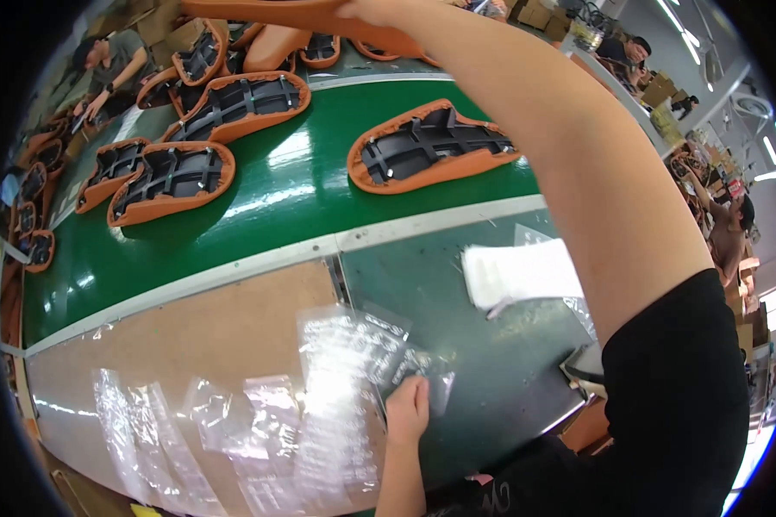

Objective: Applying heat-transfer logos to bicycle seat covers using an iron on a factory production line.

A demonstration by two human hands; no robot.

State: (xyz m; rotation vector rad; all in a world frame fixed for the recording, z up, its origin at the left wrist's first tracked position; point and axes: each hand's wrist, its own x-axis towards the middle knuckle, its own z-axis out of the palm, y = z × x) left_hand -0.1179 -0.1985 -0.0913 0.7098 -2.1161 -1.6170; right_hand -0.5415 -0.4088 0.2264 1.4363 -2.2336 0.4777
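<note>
Pinching the near clear plastic bag (353,379), the left hand (408,409) has its grip closed on the bag's right edge, where it lies on the bench (233,332) among other loose bags. To do this well, I judge the fingers should take one film only, peeling it off the pile. Farther right lies a white sheet stack (522,274). Beyond, the green conveyor belt (293,185) carries orange seats, undersides up. At the far edge the right hand (362,10) holds an orange seat (293,15) aloft, grip wrapped around it.
</note>
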